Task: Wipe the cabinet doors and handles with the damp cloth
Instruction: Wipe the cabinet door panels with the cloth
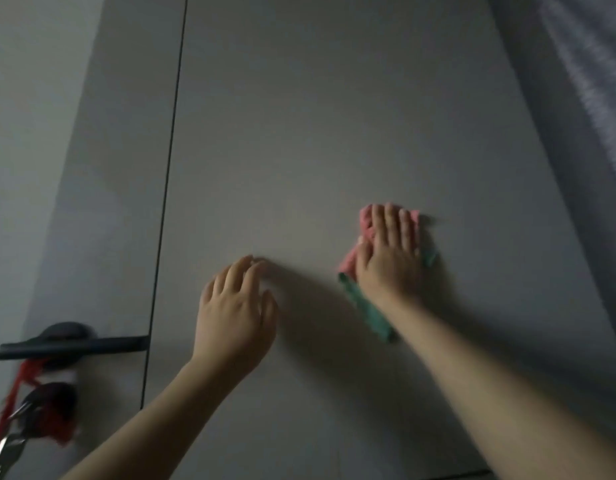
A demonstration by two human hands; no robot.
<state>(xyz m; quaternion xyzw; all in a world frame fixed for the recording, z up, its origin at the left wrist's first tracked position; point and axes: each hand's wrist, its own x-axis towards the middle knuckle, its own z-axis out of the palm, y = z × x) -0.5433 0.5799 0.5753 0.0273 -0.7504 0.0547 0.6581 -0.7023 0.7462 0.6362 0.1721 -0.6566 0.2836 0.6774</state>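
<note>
I am mid-wipe on the door. My right hand, fingers flat, presses the cloth against its lower middle; my left hand rests open beside. Next, I judge: sweep leftward toward the handle. No writing legible.

We find no text, label, brand, number or sign that we can read anywhere in this view (the picture is dim and somewhat blurred).
</note>
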